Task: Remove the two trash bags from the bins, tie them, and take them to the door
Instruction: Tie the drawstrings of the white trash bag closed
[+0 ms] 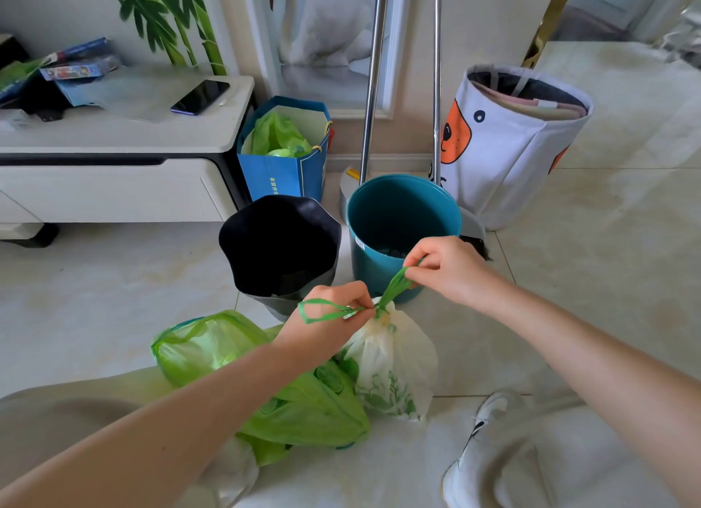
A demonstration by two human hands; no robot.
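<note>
A white trash bag (390, 359) with green print stands on the floor in front of me, its neck gathered. My left hand (333, 318) pinches one green drawstring loop to the left of the knot. My right hand (444, 268) pulls the other green strip up and to the right. A green trash bag (212, 348) lies on the floor to the left, partly under my left forearm, its mouth loose. Behind them stand a black bin (280, 245) and a teal bin (398, 223), both without bags.
A blue paper bag (284, 173) holding green plastic stands against the wall beside a white cabinet (113, 139) with a phone (200, 97) on top. A white fabric basket (508, 147) and a broom with dustpan (370, 90) stand behind the bins. My shoe (489, 431) is at lower right.
</note>
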